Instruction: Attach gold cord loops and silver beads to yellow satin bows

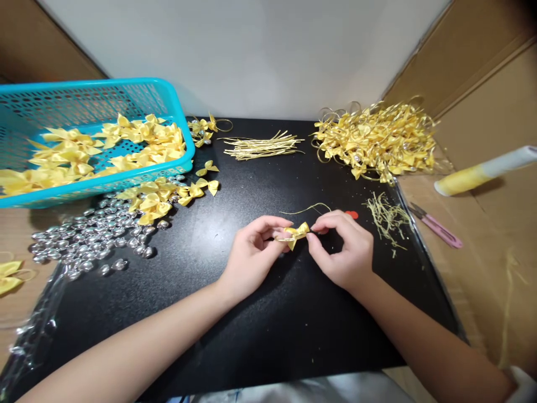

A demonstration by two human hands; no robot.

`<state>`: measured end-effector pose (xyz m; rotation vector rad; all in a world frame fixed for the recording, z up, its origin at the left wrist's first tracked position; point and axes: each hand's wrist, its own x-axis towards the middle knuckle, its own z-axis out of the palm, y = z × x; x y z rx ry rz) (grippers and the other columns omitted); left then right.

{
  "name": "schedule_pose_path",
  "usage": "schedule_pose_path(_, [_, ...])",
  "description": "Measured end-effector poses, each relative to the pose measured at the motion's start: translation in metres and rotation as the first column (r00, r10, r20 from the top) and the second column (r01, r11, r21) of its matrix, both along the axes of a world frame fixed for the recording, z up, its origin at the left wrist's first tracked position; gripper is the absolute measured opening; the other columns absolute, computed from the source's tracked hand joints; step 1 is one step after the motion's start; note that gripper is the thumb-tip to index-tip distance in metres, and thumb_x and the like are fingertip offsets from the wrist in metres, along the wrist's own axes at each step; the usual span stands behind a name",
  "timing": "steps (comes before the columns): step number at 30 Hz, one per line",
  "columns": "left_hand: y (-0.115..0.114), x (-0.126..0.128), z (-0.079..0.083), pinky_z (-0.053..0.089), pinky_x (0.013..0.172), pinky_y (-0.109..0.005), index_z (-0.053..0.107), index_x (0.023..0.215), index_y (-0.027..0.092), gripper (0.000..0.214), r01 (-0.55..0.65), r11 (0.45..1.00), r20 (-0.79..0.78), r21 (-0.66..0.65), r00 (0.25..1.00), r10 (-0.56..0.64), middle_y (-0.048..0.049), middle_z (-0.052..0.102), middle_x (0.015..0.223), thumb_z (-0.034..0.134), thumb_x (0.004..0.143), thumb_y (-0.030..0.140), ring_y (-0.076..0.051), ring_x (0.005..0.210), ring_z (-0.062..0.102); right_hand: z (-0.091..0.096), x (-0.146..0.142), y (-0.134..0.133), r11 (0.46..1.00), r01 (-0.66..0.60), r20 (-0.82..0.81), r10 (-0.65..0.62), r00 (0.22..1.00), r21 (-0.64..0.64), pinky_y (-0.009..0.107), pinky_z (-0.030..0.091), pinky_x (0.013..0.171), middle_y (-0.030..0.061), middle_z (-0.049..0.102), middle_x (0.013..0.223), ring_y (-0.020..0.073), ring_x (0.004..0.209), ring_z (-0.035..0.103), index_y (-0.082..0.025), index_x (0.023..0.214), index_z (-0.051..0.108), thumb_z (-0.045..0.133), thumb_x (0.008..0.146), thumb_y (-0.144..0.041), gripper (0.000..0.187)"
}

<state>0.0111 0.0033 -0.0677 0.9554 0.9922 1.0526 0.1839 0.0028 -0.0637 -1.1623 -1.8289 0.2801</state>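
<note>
Between my two hands, just above the black tabletop (251, 336), is a small yellow ribbon bow (297, 234). My left hand (258, 249) pinches its left side, where a bit of gold cord shows at the fingertips. The thumb and forefinger of my right hand (344, 246) are closed at the bow's right end; the cord there is partly hidden by the fingers. A thin gold cord (308, 208) curves across just behind the hands. A red piece (351, 214) shows beside my right knuckles.
A turquoise basket (180, 129) of yellow bows stands at the left. Silver bells (92, 240) and loose bows (151, 201) lie before it. Gold cord lengths (264, 146) lie at the back. Finished-looking looped bows (377, 140) are heaped back right, near cord scraps (386, 218) and a pink-handled cutter (440, 229).
</note>
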Motion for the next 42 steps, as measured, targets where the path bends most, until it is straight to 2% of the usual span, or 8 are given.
schedule_pose_path(6, [0.002, -0.001, -0.004, 0.052, 0.058, -0.015, 0.069, 0.088, 0.016, 0.013, 0.036, 0.996, 0.092, -0.082, 0.995, -0.029, 0.0005, 0.069, 0.075, 0.074, 0.078, 0.024, -0.008, 0.064, 0.062, -0.001, 0.001, -0.001, 0.974, -0.071, -0.014, 0.070, 0.997, -0.214, 0.031, 0.044, 0.067, -0.0016, 0.062, 0.067, 0.0142, 0.061, 0.057, -0.020, 0.076, 0.056, 0.053, 0.080, -0.011, 0.010])
schedule_pose_path(13, [0.008, -0.004, -0.003, 0.052, 0.056, -0.016, 0.069, 0.086, 0.016, 0.012, 0.105, 0.974, 0.171, -0.200, 0.983, -0.071, -0.0002, 0.070, 0.077, 0.074, 0.079, 0.025, -0.009, 0.066, 0.063, 0.005, 0.000, 0.000, 0.858, -0.185, -0.140, 0.134, 0.981, -0.479, 0.027, 0.041, 0.063, -0.0027, 0.059, 0.063, 0.0116, 0.058, 0.054, -0.018, 0.073, 0.058, 0.047, 0.090, -0.020, 0.020])
schedule_pose_path(20, [0.008, -0.007, 0.001, 0.052, 0.056, -0.015, 0.068, 0.087, 0.016, 0.009, 0.194, 0.978, 0.061, -0.076, 0.980, -0.189, 0.0013, 0.067, 0.073, 0.071, 0.082, 0.024, -0.007, 0.063, 0.060, 0.006, -0.001, 0.001, 0.799, -0.233, -0.170, 0.166, 0.971, -0.554, 0.024, 0.036, 0.055, -0.0043, 0.051, 0.054, 0.0096, 0.052, 0.047, -0.018, 0.066, 0.056, 0.050, 0.088, -0.020, 0.023])
schedule_pose_path(23, [0.006, -0.005, 0.002, 0.052, 0.057, -0.015, 0.066, 0.088, 0.016, 0.010, 0.220, 0.975, -0.003, -0.037, 0.975, -0.221, 0.0009, 0.065, 0.073, 0.070, 0.083, 0.024, -0.008, 0.064, 0.059, 0.004, -0.001, 0.001, 0.853, -0.193, -0.113, 0.157, 0.981, -0.486, 0.024, 0.034, 0.053, -0.0049, 0.048, 0.053, 0.0088, 0.049, 0.043, -0.018, 0.062, 0.054, 0.052, 0.084, -0.015, 0.022])
schedule_pose_path(28, [0.001, -0.006, 0.000, 0.050, 0.059, -0.018, 0.064, 0.091, 0.016, 0.011, 0.231, 0.972, -0.133, 0.044, 0.965, -0.224, 0.0002, 0.059, 0.076, 0.067, 0.082, 0.022, -0.009, 0.067, 0.055, 0.003, -0.001, 0.001, 0.981, -0.143, 0.053, 0.151, 0.987, -0.134, 0.028, 0.035, 0.062, -0.0052, 0.041, 0.054, 0.0099, 0.052, 0.040, -0.019, 0.060, 0.047, 0.050, 0.081, -0.009, 0.024])
schedule_pose_path(32, [-0.001, -0.013, -0.004, 0.052, 0.066, -0.024, 0.064, 0.112, 0.021, 0.037, 0.307, 0.921, -0.100, 0.240, 0.951, -0.291, -0.0033, 0.057, 0.089, 0.070, 0.079, 0.036, -0.016, 0.082, 0.057, 0.004, 0.004, 0.004, 0.967, -0.254, 0.218, 0.255, 0.942, -0.030, 0.032, 0.034, 0.066, -0.0031, 0.048, 0.059, 0.0117, 0.055, 0.043, -0.019, 0.067, 0.051, 0.047, 0.085, -0.010, 0.021])
schedule_pose_path(35, [0.000, -0.015, -0.006, 0.054, 0.067, -0.027, 0.064, 0.115, 0.022, 0.046, 0.351, 0.914, -0.002, 0.206, 0.934, -0.358, -0.0072, 0.057, 0.098, 0.053, 0.086, 0.057, -0.021, 0.090, 0.057, 0.008, 0.008, 0.006, 0.953, -0.301, 0.350, 0.277, 0.895, 0.015, 0.032, 0.034, 0.068, -0.0015, 0.055, 0.062, 0.0134, 0.060, 0.045, -0.020, 0.070, 0.055, 0.046, 0.086, -0.010, 0.021])
schedule_pose_path(42, [-0.006, -0.007, -0.007, 0.055, 0.069, -0.024, 0.053, 0.121, 0.028, 0.030, 0.310, 0.914, -0.195, 0.262, 0.944, -0.264, -0.0078, 0.058, 0.119, 0.060, 0.091, 0.027, -0.016, 0.089, 0.062, 0.017, 0.012, 0.006, 0.934, -0.350, 0.503, 0.272, 0.820, 0.065, 0.033, 0.036, 0.073, -0.0003, 0.060, 0.066, 0.0147, 0.064, 0.046, -0.020, 0.074, 0.060, 0.047, 0.090, -0.015, 0.021])
